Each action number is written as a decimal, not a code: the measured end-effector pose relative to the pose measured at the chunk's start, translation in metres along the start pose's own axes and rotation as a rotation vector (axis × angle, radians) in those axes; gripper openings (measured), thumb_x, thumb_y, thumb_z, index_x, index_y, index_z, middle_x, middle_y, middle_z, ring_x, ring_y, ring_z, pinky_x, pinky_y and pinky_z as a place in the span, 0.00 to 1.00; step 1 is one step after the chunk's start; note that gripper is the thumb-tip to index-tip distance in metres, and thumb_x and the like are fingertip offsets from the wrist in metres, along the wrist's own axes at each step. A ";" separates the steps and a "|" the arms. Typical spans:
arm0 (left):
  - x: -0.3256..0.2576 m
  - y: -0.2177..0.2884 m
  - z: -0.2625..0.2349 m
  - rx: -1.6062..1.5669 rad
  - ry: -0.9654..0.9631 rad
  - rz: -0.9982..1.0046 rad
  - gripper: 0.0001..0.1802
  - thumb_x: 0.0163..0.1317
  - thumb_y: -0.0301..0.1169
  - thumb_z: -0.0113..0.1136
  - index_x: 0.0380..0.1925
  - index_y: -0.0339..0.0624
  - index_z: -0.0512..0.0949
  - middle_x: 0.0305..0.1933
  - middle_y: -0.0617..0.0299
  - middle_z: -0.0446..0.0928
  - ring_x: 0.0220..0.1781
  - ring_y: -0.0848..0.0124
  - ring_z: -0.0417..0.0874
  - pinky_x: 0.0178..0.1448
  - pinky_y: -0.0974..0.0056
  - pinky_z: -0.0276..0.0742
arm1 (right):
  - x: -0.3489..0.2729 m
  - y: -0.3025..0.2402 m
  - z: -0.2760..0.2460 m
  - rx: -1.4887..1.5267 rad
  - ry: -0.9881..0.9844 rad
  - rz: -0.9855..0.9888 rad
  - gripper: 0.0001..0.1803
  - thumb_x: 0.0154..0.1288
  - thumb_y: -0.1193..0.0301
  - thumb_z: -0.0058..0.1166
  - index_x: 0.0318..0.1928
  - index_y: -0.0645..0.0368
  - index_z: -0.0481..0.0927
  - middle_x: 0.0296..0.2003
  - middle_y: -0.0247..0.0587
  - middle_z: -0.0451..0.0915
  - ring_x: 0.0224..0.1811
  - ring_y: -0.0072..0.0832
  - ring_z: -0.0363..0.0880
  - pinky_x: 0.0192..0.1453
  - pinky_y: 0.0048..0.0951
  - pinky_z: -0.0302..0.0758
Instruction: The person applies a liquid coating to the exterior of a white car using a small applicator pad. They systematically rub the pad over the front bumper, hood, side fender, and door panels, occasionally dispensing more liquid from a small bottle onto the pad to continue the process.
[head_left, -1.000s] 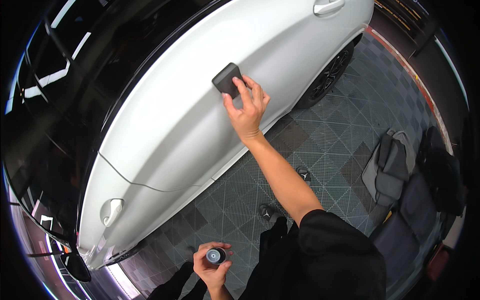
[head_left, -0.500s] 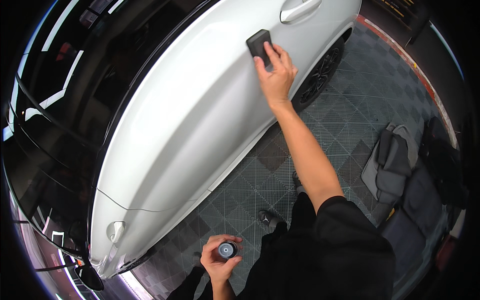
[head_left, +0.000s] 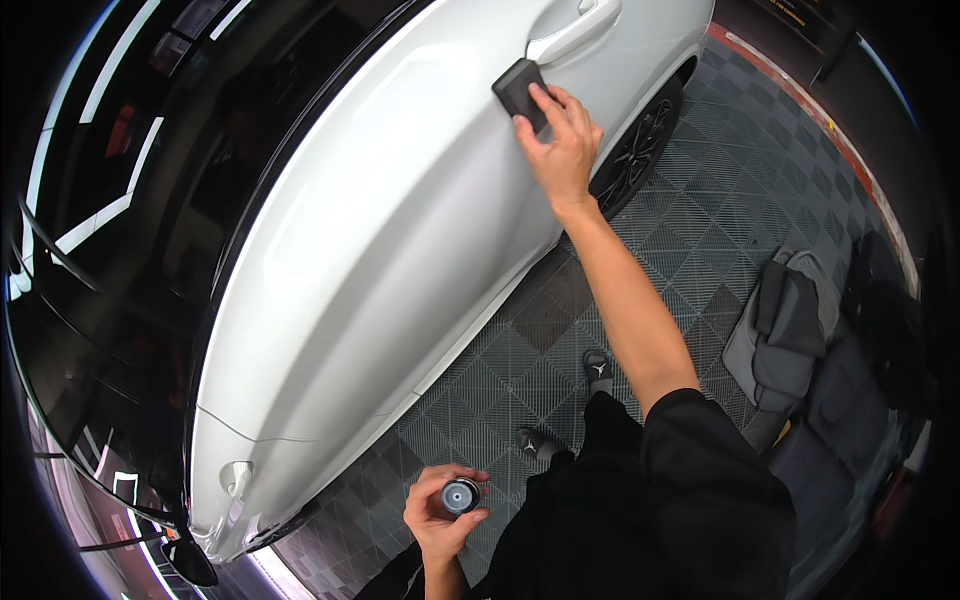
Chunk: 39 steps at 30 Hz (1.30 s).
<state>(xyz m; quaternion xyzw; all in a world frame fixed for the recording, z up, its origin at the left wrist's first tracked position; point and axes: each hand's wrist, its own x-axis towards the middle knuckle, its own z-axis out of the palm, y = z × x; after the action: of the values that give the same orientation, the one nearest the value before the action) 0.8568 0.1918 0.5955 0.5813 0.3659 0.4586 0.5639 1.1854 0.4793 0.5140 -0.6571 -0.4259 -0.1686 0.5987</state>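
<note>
Right hand (head_left: pixel 567 145): thumb and fingertips gripping a dark block (head_left: pixel 514 92), arm stretched way out
Dark block: up against the white car door (head_left: pixel 390 230), right by the near end of a door handle (head_left: pixel 578 34) (can't tell if they're actually touching)
Left hand (head_left: pixel 437 520): fingers curled round a small bottle (head_left: pixel 461 496), seen top-on, down low
Floor (head_left: pixel 485 365): grey tiles, fabric pile (head_left: pixel 790 325) off right
</note>
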 end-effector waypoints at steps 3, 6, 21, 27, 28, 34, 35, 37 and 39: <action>0.008 -0.004 0.007 0.007 -0.007 -0.017 0.33 0.47 0.24 0.75 0.53 0.39 0.70 0.45 0.44 0.75 0.45 0.53 0.83 0.42 0.55 0.87 | 0.002 0.004 -0.006 -0.014 -0.016 -0.072 0.23 0.49 0.65 0.65 0.49 0.44 0.83 0.50 0.33 0.78 0.49 0.29 0.76 0.54 0.35 0.61; 0.018 -0.005 0.017 0.016 -0.020 -0.031 0.33 0.47 0.24 0.76 0.53 0.39 0.70 0.45 0.44 0.75 0.46 0.53 0.83 0.42 0.55 0.87 | 0.005 0.015 -0.007 -0.028 -0.011 -0.123 0.23 0.46 0.66 0.66 0.47 0.44 0.83 0.48 0.32 0.78 0.47 0.27 0.77 0.51 0.34 0.61; 0.056 -0.013 0.055 0.049 0.028 -0.102 0.31 0.48 0.31 0.76 0.49 0.38 0.70 0.43 0.46 0.75 0.43 0.53 0.84 0.36 0.55 0.87 | 0.042 0.091 -0.016 -0.060 -0.059 -0.110 0.25 0.43 0.70 0.64 0.48 0.48 0.82 0.48 0.34 0.77 0.51 0.32 0.76 0.55 0.35 0.65; 0.071 -0.016 0.068 0.060 -0.002 -0.118 0.31 0.47 0.31 0.77 0.49 0.37 0.70 0.42 0.45 0.75 0.42 0.53 0.84 0.37 0.55 0.88 | 0.074 0.128 -0.017 -0.060 -0.073 -0.100 0.23 0.45 0.68 0.62 0.47 0.44 0.81 0.46 0.34 0.77 0.50 0.34 0.75 0.51 0.38 0.66; 0.073 -0.016 0.071 0.064 -0.008 -0.115 0.31 0.47 0.31 0.77 0.49 0.37 0.70 0.42 0.45 0.75 0.42 0.53 0.84 0.37 0.55 0.88 | 0.080 0.130 -0.018 -0.069 -0.093 -0.094 0.23 0.45 0.68 0.62 0.48 0.44 0.81 0.46 0.34 0.77 0.50 0.34 0.75 0.51 0.38 0.66; 0.084 -0.016 0.077 0.035 -0.063 -0.094 0.30 0.48 0.27 0.75 0.50 0.38 0.71 0.44 0.44 0.76 0.43 0.54 0.84 0.40 0.56 0.87 | 0.118 0.113 -0.037 -0.341 -0.262 -0.116 0.29 0.48 0.64 0.57 0.56 0.42 0.79 0.44 0.44 0.77 0.44 0.37 0.75 0.48 0.41 0.64; 0.086 -0.015 0.077 0.020 -0.083 -0.084 0.30 0.48 0.24 0.75 0.51 0.38 0.71 0.45 0.44 0.76 0.45 0.55 0.83 0.43 0.56 0.86 | 0.118 0.108 -0.039 -0.354 -0.280 -0.106 0.29 0.48 0.64 0.57 0.56 0.42 0.79 0.43 0.44 0.77 0.44 0.37 0.75 0.48 0.41 0.64; 0.088 -0.013 0.078 0.005 -0.078 -0.080 0.30 0.48 0.24 0.75 0.51 0.38 0.71 0.45 0.44 0.76 0.45 0.55 0.83 0.43 0.56 0.86 | 0.114 0.090 -0.041 -0.376 -0.321 -0.090 0.29 0.48 0.64 0.57 0.56 0.42 0.80 0.41 0.45 0.76 0.44 0.37 0.75 0.47 0.41 0.64; 0.095 -0.012 0.081 -0.007 -0.075 -0.089 0.30 0.48 0.25 0.75 0.51 0.39 0.71 0.46 0.44 0.76 0.45 0.55 0.83 0.43 0.55 0.86 | 0.105 0.067 -0.039 -0.367 -0.413 -0.073 0.29 0.49 0.64 0.57 0.56 0.43 0.80 0.39 0.45 0.75 0.44 0.37 0.74 0.47 0.41 0.64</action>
<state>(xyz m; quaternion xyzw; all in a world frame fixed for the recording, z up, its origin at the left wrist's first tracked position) 0.9638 0.2567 0.6001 0.5793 0.3684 0.4120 0.5991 1.3085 0.4859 0.5568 -0.7592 -0.5247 -0.1269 0.3636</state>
